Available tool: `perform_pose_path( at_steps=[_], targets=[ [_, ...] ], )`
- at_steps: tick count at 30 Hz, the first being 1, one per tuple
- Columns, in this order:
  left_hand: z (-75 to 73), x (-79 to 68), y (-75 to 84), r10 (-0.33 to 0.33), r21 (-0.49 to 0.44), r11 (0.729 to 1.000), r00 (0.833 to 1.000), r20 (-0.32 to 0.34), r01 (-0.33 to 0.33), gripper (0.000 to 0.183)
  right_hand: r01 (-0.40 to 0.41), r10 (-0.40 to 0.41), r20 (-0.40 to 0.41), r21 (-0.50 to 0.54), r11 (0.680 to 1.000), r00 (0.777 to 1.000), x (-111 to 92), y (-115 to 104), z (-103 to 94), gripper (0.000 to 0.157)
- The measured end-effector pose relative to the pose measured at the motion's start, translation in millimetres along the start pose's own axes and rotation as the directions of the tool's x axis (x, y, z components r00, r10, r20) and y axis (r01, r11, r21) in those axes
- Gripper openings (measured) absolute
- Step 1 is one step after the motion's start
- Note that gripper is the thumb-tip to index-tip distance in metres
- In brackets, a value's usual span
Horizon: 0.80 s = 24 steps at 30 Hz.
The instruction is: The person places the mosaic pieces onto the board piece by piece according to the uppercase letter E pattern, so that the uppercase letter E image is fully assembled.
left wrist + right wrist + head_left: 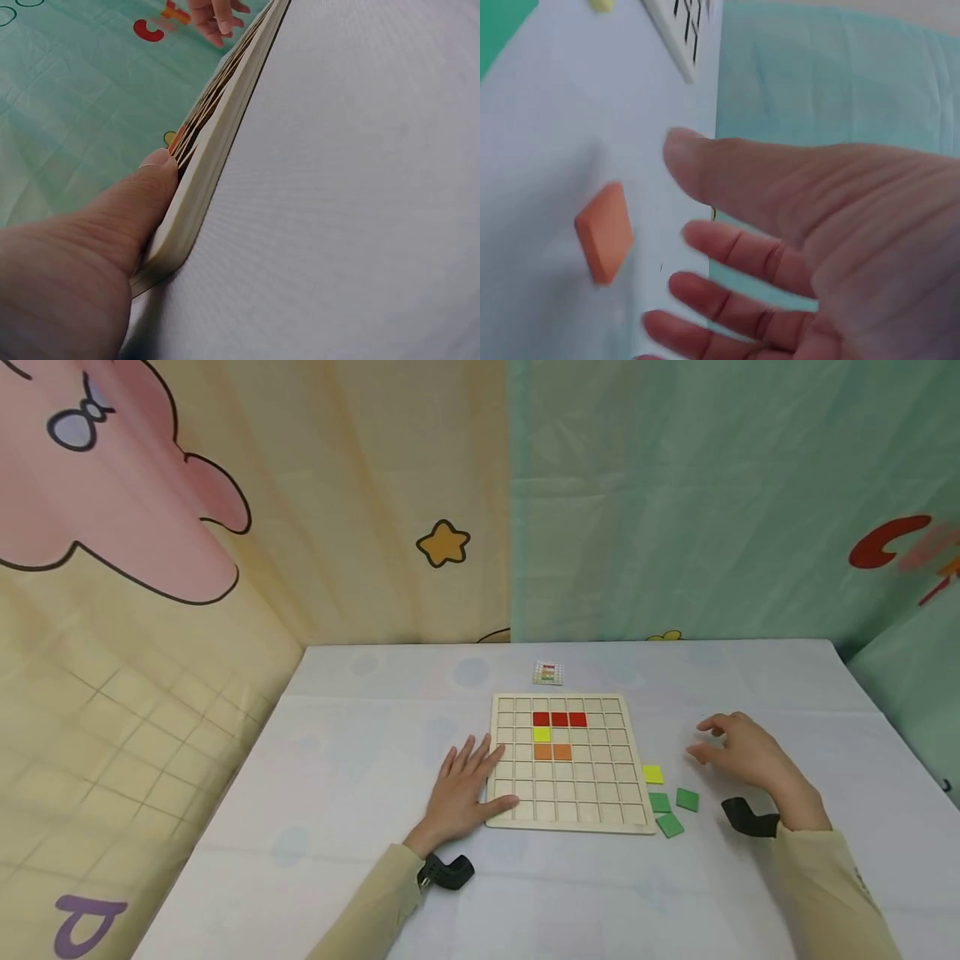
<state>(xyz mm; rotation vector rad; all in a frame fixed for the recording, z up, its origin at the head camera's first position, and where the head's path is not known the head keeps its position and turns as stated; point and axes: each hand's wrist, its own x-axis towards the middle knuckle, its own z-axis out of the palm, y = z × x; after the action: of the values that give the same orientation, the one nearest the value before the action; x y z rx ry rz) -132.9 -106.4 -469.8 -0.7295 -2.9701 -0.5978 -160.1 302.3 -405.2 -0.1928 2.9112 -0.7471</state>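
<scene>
You face a yellow curtain [375,460] with a pink cartoon figure [142,485] and an orange star [443,543], beside a green curtain [675,485], behind your white worktop [360,777].

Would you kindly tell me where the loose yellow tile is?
In the head view, the loose yellow tile lies beside the board's right edge, above the three green tiles.

Head camera faces forward and down; close-in wrist views, left and right, share part of the board [577,793], facing green curtain [675,527].
</scene>
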Motion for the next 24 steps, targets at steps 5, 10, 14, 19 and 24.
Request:
perform_pose_path(
  at_steps=[5, 10, 14, 19, 24],
  targets=[
    [0.2, -0.6, -0.5, -0.001, -0.004, 1.000, 1.000, -0.001, 0.001, 0.081, -0.097, 0.096, 0.081, 0.000, 0.995, 0.992, 0, 8, -4.7, 0.052],
    [1.2, -0.1, -0.4, 0.003, 0.003, 1.000, 1.000, 0.001, -0.003, 0.081, -0.100, 0.098, 0.090, 0.017, 0.995, 0.991, 1, 14, 1.7, 0.044],
    [1.7, 0.2, -0.3, 0.001, 0.008, 1.000, 1.000, 0.003, -0.001, 0.081, -0.076, 0.074, 0.058, 0.034, 0.996, 0.996, 3, 16, 7.8, 0.034],
    [2.3, 0.3, -0.6, 0.001, 0.006, 1.000, 1.000, -0.001, -0.001, 0.081, -0.037, 0.036, 0.024, 0.034, 0.999, 0.999, 6, 17, 10.9, 0.030],
    [2.5, 0.5, -1.3, 0.003, 0.007, 1.000, 1.000, -0.005, -0.003, 0.081, -0.008, 0.008, -0.011, 0.050, 0.999, 1.000, 9, 15, 12.7, 0.026]
  ],
)
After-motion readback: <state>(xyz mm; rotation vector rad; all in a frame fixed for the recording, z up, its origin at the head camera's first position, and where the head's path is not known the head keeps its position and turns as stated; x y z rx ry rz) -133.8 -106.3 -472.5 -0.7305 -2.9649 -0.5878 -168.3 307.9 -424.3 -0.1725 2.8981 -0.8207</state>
